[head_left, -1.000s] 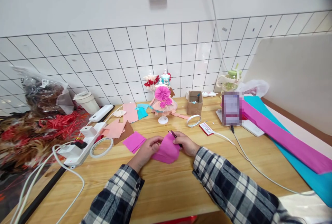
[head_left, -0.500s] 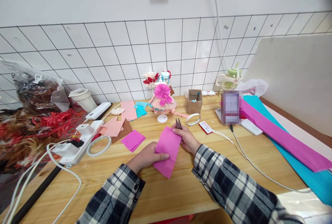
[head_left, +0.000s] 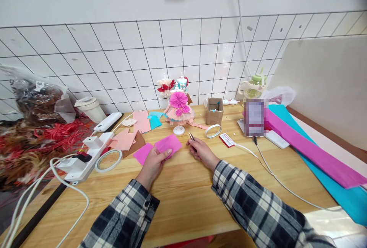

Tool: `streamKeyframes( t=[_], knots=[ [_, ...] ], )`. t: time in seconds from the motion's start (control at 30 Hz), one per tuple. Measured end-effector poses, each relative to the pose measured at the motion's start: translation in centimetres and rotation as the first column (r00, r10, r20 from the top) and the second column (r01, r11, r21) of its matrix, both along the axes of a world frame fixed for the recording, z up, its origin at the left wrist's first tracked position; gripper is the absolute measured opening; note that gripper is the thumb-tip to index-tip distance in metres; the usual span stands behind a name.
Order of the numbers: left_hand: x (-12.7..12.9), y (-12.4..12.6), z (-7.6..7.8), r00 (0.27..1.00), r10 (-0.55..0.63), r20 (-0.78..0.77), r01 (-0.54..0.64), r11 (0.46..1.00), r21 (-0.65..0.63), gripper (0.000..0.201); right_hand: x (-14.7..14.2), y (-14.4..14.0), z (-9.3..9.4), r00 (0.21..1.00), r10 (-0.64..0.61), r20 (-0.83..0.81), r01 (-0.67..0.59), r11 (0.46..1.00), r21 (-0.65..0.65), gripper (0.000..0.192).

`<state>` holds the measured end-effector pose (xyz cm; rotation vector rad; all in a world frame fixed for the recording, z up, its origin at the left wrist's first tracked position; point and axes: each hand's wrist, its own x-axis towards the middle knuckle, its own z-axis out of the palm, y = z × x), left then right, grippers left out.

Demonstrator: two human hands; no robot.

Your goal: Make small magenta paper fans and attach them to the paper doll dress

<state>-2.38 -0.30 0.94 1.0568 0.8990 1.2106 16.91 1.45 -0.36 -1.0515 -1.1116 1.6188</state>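
The left hand (head_left: 153,159) pinches a pink sheet (head_left: 168,143) by its near edge, thumb on top and fingers beneath, holding it just above the table (head_left: 183,202). The sheet lies in front of the paper doll (head_left: 179,111), slightly to its left, and partly overlaps a pink stack (head_left: 142,153) that rests on the table left of the hand.

The right hand (head_left: 200,151) sits in front of the doll and a little to its right, fingers curled tight around small snips (head_left: 190,136) whose dark tips poke up toward the doll's white base (head_left: 179,129). Whether the blades are parted cannot be made out.

Right of the doll stand a small cardboard box (head_left: 215,111) and a tape ring (head_left: 213,131), with a red-and-white card (head_left: 227,140) beyond them. Left of the doll lie peach and teal paper scraps (head_left: 137,127), a second tape ring (head_left: 107,160) and a white power strip (head_left: 83,158). Far right of the doll, long magenta and teal rolls (head_left: 312,152) stretch along the table edge.
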Motion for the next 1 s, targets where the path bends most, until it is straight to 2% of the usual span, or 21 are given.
streamKeyframes(
  t=[0.1, 0.23, 0.43, 0.63, 0.77, 1.0],
  knots=[
    [-0.3, 0.4, -0.2, 0.991, 0.116, -0.059, -0.113, 0.992, 0.054, 0.03, -0.2, -0.3, 0.0, 0.998, 0.069, -0.001, -0.069, 0.996, 0.05, 0.039],
    [-0.3, 0.4, -0.3, 0.981, 0.169, -0.1, -0.157, 0.981, 0.114, 0.033, -0.7, -0.8, 0.1, 0.99, 0.138, -0.019, -0.137, 0.99, 0.036, 0.044],
    [-0.4, 0.3, -0.2, 0.971, 0.178, -0.162, -0.155, 0.977, 0.144, 0.033, -1.6, -1.6, 0.0, 0.949, 0.279, 0.144, -0.301, 0.939, 0.167, 0.042],
    [0.2, -0.4, 0.3, 0.921, 0.148, -0.361, -0.074, 0.975, 0.212, 0.03, -1.9, -2.2, -0.3, 0.911, 0.375, 0.17, -0.399, 0.906, 0.141, 0.045],
    [0.3, -0.7, 0.3, 0.915, 0.112, -0.388, -0.025, 0.975, 0.221, 0.028, -1.9, -2.2, -0.6, 0.896, 0.39, 0.213, -0.423, 0.895, 0.141, 0.047],
    [-0.3, -0.3, -0.2, 0.912, 0.177, -0.371, -0.082, 0.963, 0.257, 0.025, -1.7, -2.2, -0.5, 0.89, 0.416, 0.185, -0.444, 0.882, 0.155, 0.046]
  ],
)
